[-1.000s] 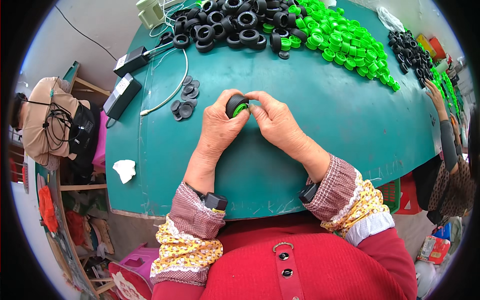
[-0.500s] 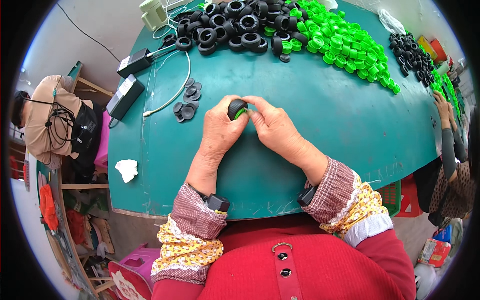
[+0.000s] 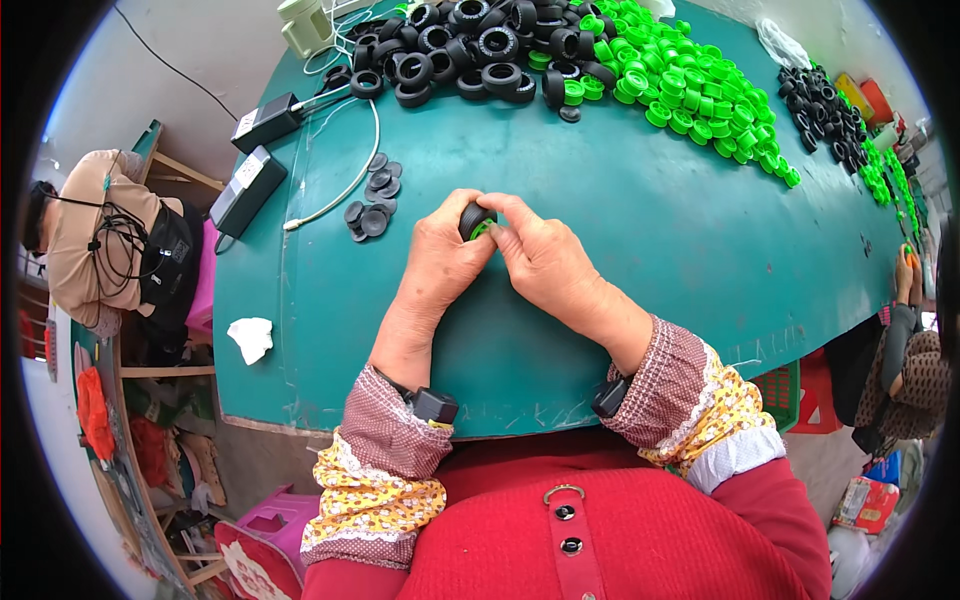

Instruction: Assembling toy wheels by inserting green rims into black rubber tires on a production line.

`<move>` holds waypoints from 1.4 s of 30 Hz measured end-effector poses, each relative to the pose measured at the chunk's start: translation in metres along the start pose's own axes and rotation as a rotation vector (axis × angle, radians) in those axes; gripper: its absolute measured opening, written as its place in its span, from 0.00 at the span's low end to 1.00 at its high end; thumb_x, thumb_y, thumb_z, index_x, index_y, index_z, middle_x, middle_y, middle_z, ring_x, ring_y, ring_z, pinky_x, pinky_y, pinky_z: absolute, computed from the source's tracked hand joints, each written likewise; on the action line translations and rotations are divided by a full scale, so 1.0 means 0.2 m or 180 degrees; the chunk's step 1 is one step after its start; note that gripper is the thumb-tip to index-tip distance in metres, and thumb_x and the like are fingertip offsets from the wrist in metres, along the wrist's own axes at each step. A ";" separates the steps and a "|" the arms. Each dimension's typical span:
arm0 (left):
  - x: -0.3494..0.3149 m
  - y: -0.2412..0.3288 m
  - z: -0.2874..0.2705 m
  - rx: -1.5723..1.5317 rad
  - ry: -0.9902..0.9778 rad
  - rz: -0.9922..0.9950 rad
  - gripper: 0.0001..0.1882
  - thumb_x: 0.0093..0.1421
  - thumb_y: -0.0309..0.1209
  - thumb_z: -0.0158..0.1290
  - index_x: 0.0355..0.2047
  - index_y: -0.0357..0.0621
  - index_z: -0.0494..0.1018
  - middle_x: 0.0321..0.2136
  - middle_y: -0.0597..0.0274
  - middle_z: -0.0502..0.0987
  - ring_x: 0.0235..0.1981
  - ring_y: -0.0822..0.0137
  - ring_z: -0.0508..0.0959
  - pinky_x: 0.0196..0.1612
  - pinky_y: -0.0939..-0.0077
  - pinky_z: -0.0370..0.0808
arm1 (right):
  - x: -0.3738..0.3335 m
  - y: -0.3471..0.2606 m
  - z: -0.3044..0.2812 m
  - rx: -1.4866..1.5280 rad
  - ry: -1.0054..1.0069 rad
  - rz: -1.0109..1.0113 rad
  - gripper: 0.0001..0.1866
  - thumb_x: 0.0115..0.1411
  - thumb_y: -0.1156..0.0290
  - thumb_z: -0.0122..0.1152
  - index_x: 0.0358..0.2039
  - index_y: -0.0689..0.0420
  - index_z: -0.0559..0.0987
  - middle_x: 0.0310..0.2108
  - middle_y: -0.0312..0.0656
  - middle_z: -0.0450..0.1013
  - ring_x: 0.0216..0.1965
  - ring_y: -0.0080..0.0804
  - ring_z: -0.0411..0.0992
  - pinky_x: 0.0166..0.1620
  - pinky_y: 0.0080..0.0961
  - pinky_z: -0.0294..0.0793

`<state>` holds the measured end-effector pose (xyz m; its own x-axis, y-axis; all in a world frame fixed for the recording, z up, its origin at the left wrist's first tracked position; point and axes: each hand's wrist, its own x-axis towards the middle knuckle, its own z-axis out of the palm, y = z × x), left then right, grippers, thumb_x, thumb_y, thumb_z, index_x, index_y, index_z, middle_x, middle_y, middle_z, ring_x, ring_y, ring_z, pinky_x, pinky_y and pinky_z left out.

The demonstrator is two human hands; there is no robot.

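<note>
Over the middle of the green table, a small black toy tyre (image 3: 474, 219) with a bright green wheel hub (image 3: 482, 229) partly inside it is held between both hands. My left hand (image 3: 444, 250) is closed round the tyre from the left. My right hand (image 3: 545, 250) grips it from the right, its thumb and fingers pressed at the tyre's edge and the hub. Fingers cover much of the piece, so how deep the hub sits cannot be seen. Left of my left hand lie several flat black discs (image 3: 374, 222).
Black tyres (image 3: 500, 78) are heaped at the far edge, beside a pile of green hubs (image 3: 690, 90). Two black power adapters (image 3: 248, 190) and a white cable (image 3: 345, 195) lie at left, above a white scrap (image 3: 250, 339). At far right, a co-worker's hands (image 3: 907, 277) hold something green.
My hands have turned the tyre slightly, with my right fingers shifted a little on it. The co-worker's hands have moved from the green pile back toward their body.
</note>
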<state>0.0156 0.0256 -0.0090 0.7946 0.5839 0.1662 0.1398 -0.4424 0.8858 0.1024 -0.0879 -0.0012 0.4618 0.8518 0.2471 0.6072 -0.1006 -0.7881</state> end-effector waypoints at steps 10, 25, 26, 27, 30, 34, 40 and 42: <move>0.00 0.02 0.00 -0.0069 0.0206 0.0123 0.12 0.47 0.24 0.53 0.35 0.40 0.69 0.24 0.65 0.71 0.25 0.76 0.69 0.28 0.82 0.68 | 0.01 0.03 0.00 0.0455 0.0196 0.0244 0.12 0.58 0.72 0.45 0.44 0.57 0.67 0.19 0.53 0.70 0.23 0.53 0.70 0.26 0.42 0.67; 0.01 0.02 0.06 0.0106 0.0663 0.0563 0.14 0.47 0.24 0.53 0.37 0.40 0.69 0.22 0.61 0.72 0.22 0.74 0.70 0.27 0.81 0.69 | 0.04 0.12 0.04 0.0898 0.0419 0.0083 0.12 0.58 0.72 0.45 0.43 0.58 0.67 0.19 0.52 0.71 0.24 0.53 0.69 0.29 0.39 0.68; 0.01 0.01 0.05 0.0074 0.0587 0.0560 0.14 0.47 0.25 0.53 0.36 0.40 0.69 0.23 0.61 0.72 0.22 0.74 0.70 0.27 0.80 0.69 | 0.04 0.11 0.03 0.1038 0.0259 0.0288 0.12 0.58 0.72 0.45 0.42 0.59 0.68 0.19 0.51 0.71 0.23 0.53 0.69 0.29 0.38 0.68; 0.01 0.00 0.05 0.0038 0.0508 0.0557 0.14 0.47 0.25 0.54 0.36 0.41 0.69 0.23 0.61 0.72 0.22 0.74 0.70 0.27 0.80 0.69 | 0.04 0.09 0.02 0.1040 0.0259 0.0291 0.12 0.58 0.72 0.45 0.42 0.59 0.68 0.19 0.51 0.71 0.23 0.53 0.69 0.29 0.38 0.68; 0.00 0.01 0.03 0.0179 0.0339 0.0376 0.13 0.47 0.26 0.54 0.35 0.42 0.67 0.20 0.53 0.73 0.23 0.60 0.76 0.26 0.74 0.71 | 0.01 0.03 0.01 0.0503 0.0281 0.0329 0.12 0.58 0.72 0.45 0.43 0.58 0.67 0.19 0.52 0.70 0.23 0.53 0.69 0.28 0.41 0.68; 0.00 0.02 0.01 0.0325 0.0100 0.0226 0.12 0.48 0.27 0.53 0.34 0.42 0.68 0.20 0.52 0.73 0.22 0.59 0.76 0.27 0.73 0.71 | -0.01 0.01 0.00 0.0167 0.0232 0.0306 0.12 0.58 0.71 0.44 0.43 0.57 0.67 0.18 0.54 0.70 0.23 0.53 0.69 0.27 0.44 0.67; 0.00 0.01 0.00 0.0307 -0.0041 0.0168 0.11 0.48 0.28 0.52 0.34 0.41 0.68 0.20 0.52 0.73 0.22 0.59 0.75 0.26 0.72 0.70 | -0.02 -0.03 -0.01 -0.0025 0.0139 0.0231 0.12 0.58 0.71 0.44 0.42 0.57 0.67 0.18 0.53 0.70 0.22 0.55 0.69 0.26 0.45 0.66; 0.01 0.00 0.01 0.0282 -0.0047 0.0280 0.11 0.48 0.28 0.52 0.34 0.40 0.68 0.20 0.52 0.73 0.21 0.59 0.75 0.26 0.72 0.70 | -0.01 -0.02 0.00 -0.0054 0.0126 0.0226 0.11 0.58 0.72 0.44 0.42 0.57 0.67 0.18 0.53 0.70 0.23 0.55 0.68 0.27 0.45 0.67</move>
<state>0.0175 0.0251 -0.0090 0.8146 0.5304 0.2347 0.1203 -0.5504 0.8262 0.0987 -0.0897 0.0014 0.5291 0.8214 0.2131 0.5827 -0.1692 -0.7949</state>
